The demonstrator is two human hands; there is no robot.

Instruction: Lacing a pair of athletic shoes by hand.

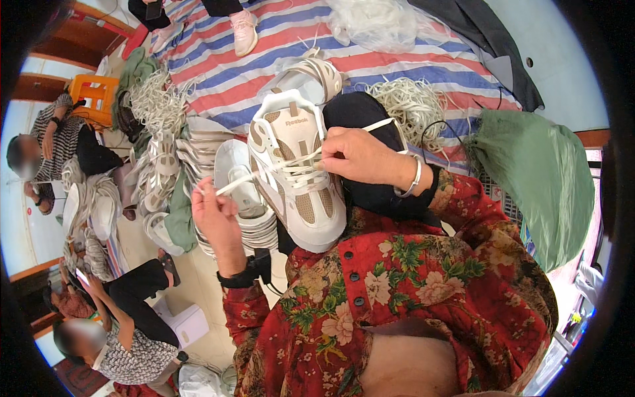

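Observation:
A white and beige sneaker rests in my lap, toe toward me and tongue pointing away. Its white shoelace runs through the eyelets. Left of the shoe, my left hand pinches one stretch of the lace, drawn out taut to the side. My right hand is closed on the lace at the shoe's right edge, and a loose length passes up beyond the knuckles over my dark trouser leg. Directly beyond the sneaker lies another beige and white shoe.
Stacked shoe uppers stand to the left. Heaps of white laces lie on the striped sheet. A green sack is at right, clear plastic at the far side. Other people sit at left, near an orange stool.

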